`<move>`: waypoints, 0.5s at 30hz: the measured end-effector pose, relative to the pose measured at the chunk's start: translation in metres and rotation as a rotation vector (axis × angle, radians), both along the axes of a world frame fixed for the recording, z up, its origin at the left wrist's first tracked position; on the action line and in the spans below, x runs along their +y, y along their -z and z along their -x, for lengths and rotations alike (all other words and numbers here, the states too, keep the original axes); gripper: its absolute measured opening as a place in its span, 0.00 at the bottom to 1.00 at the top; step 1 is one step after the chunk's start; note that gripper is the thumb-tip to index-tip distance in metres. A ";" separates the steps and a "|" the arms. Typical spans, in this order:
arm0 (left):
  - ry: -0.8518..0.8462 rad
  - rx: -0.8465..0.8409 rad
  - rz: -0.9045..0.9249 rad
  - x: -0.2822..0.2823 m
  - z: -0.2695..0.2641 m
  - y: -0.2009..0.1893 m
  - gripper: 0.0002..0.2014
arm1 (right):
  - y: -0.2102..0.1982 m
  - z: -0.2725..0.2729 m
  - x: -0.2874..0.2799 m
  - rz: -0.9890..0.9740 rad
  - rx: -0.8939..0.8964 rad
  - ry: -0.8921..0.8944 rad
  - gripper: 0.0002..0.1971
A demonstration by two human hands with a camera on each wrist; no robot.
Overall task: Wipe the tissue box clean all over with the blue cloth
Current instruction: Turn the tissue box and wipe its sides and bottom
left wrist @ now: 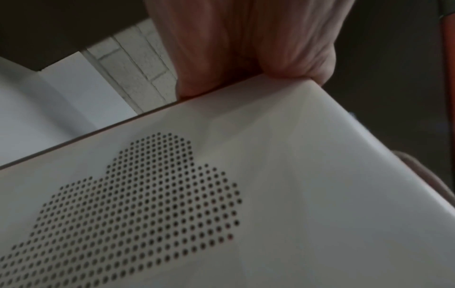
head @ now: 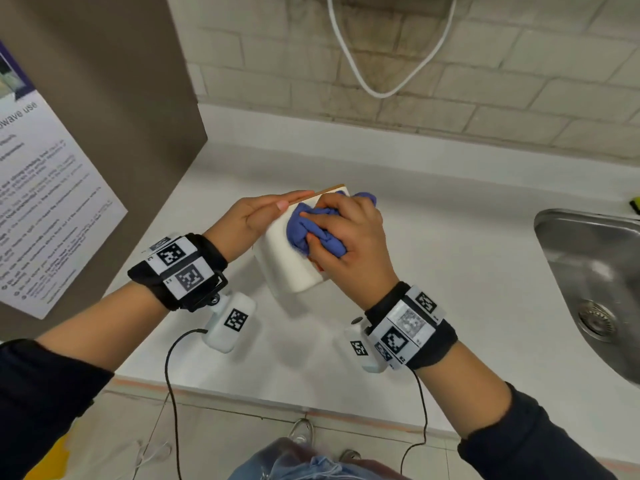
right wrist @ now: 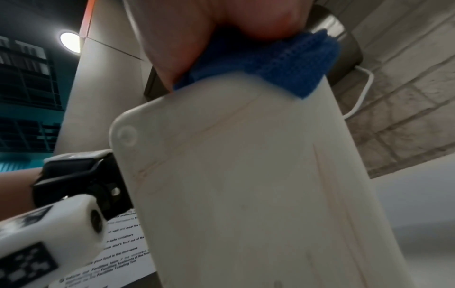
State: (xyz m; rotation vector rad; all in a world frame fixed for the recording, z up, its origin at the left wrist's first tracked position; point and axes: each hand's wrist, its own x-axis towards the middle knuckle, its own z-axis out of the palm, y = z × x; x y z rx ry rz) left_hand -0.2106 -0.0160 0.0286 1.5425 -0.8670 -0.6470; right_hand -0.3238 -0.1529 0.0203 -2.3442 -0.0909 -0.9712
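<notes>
The white tissue box (head: pixel 294 268) is held tilted above the counter, its thin wooden lid edge toward the wall. My left hand (head: pixel 263 216) grips its left side, thumb lying along the top edge. In the left wrist view my palm (left wrist: pixel 246 48) presses on the box (left wrist: pixel 295 194), whose face has a cloud-shaped patch of small holes. My right hand (head: pixel 346 233) clutches the bunched blue cloth (head: pixel 304 226) and presses it on the box's upper face. The right wrist view shows the cloth (right wrist: pixel 295 64) under my hand (right wrist: pixel 184 39) at the top of the box (right wrist: pixel 246 194).
The white counter (head: pixel 450 237) ends at a tiled wall with a hanging white cable (head: pixel 381 91). A steel sink (head: pixel 588 271) lies at the right. At the left stands a brown panel (head: pixel 104 98) with a printed notice (head: pixel 41 202).
</notes>
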 end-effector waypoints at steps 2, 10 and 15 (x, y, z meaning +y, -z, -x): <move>0.016 0.013 0.008 0.000 -0.002 -0.001 0.15 | -0.002 -0.001 0.002 0.055 -0.002 -0.094 0.11; 0.045 0.012 -0.008 0.001 -0.003 -0.002 0.14 | -0.002 0.017 -0.011 0.175 0.158 -0.383 0.06; 0.033 -0.014 -0.022 0.001 -0.001 -0.001 0.15 | -0.004 0.028 -0.027 0.231 0.263 -0.416 0.06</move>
